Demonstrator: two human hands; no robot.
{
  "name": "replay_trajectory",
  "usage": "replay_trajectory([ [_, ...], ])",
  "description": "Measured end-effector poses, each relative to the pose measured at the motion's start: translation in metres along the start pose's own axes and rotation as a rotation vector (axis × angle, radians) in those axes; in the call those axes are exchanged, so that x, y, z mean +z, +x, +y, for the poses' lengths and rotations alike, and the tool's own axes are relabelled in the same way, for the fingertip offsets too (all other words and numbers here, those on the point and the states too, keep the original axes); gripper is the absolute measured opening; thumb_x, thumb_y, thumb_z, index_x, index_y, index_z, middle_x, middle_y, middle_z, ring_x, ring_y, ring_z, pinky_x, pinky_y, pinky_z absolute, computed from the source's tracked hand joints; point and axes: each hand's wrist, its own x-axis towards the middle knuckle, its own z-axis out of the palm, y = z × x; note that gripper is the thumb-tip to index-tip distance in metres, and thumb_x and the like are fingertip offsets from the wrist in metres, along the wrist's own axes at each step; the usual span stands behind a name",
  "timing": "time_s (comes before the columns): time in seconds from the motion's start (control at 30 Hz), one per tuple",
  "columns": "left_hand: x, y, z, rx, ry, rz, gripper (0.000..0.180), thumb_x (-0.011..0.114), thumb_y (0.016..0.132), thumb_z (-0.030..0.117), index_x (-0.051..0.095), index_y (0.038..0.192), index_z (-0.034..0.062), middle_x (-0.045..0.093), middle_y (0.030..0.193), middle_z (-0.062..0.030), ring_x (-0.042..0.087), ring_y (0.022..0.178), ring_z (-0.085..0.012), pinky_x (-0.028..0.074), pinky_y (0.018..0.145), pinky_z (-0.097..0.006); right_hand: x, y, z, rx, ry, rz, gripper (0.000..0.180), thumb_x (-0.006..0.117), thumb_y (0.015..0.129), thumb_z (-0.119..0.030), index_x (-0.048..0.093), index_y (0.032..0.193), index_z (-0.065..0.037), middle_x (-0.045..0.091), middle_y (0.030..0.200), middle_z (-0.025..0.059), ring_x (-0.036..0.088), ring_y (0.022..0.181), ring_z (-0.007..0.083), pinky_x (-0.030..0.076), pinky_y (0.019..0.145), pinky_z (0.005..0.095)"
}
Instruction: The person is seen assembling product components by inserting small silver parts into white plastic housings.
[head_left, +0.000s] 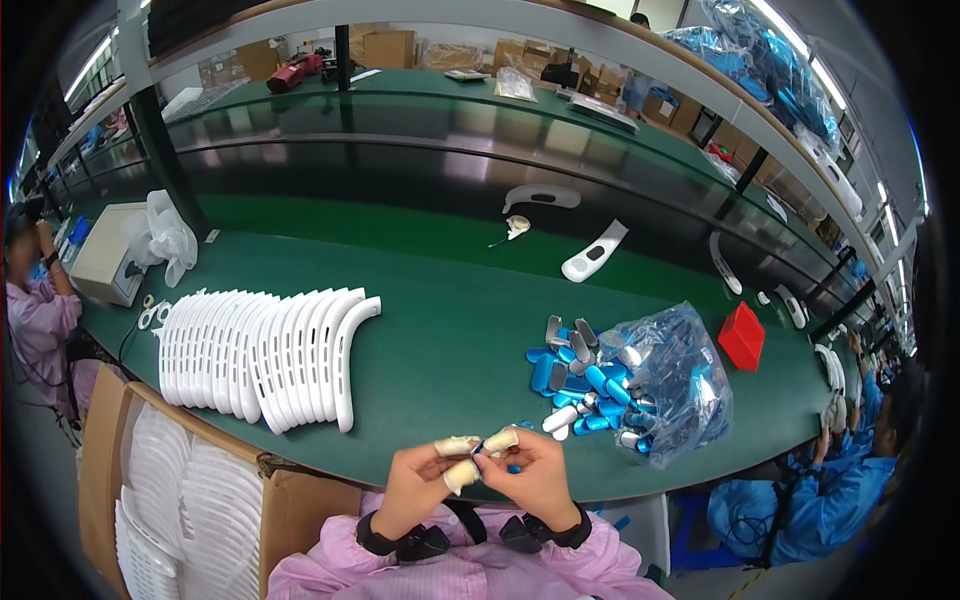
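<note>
Hands: left hand [420, 485] and right hand [535, 475], fingertips capped, pinch a small blue plastic piece [481, 453] together at the bench's near edge.
Surface: green matted workbench [440, 300]; row of curved white plastic shells [265, 355] left; pile of blue oblong parts [575, 380] by a clear plastic bag [675, 385] right.
Room: assembly line, seated workers on either side; cardboard box [290, 505] of white shells lower left.

A long green bench [440, 300] runs across the room, with a dark glossy raised shelf [400, 160] behind it and a pale overhead rail [560, 25] above. Ceiling strip lights [800, 45] glare at upper right. Brown cardboard boxes [390, 45] line the far side.
</note>
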Motion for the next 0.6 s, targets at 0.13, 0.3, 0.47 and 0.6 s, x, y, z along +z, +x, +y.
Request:
replay_trajectory([
  [0.13,0.002,0.009,0.001,-0.052,0.030,0.124,0.013,0.067,0.083,0.002,0.061,0.094,0.0003,0.066,0.096,-0.0074,0.061,0.081,-0.0103,0.049,0.067,-0.023,-0.006,0.001,0.009,0.014,-0.043,-0.053,0.010,0.067,0.078,0.000,0.061,0.086,0.002,0.056,0.074,-0.0023,0.051,0.065,0.0010,0.044,0.056,0.0174],
  [0.3,-0.009,0.012,0.001,-0.054,0.232,0.218,0.011,0.062,0.083,0.000,0.057,0.093,0.0014,0.061,0.087,-0.0040,0.060,0.073,-0.0110,0.049,0.063,-0.024,-0.025,-0.003,0.018,0.065,0.216,0.011,0.013,0.064,0.077,0.006,0.056,0.086,0.002,0.058,0.086,0.0028,0.057,0.075,0.0056,0.049,0.064,0.0203],
  [0.47,-0.013,0.013,0.005,0.011,0.197,0.340,0.011,0.060,0.086,0.001,0.053,0.096,0.0019,0.059,0.084,-0.0045,0.062,0.073,-0.0139,0.046,0.064,-0.022,-0.058,-0.008,0.017,-0.239,0.076,0.388,0.015,0.062,0.073,0.011,0.056,0.082,0.000,0.058,0.087,0.0066,0.059,0.076,0.0139,0.051,0.069,0.0243],
  [0.6,-0.016,0.013,0.002,0.039,0.217,0.329,0.021,0.061,0.085,0.000,0.054,0.105,-0.0009,0.061,0.094,-0.0053,0.061,0.078,-0.0126,0.047,0.068,-0.022,-0.066,-0.008,0.019,-0.417,-0.964,0.208,0.015,0.069,0.067,0.001,0.061,0.079,-0.003,0.062,0.078,0.0061,0.059,0.079,0.0245,0.050,0.068,0.0362],
])
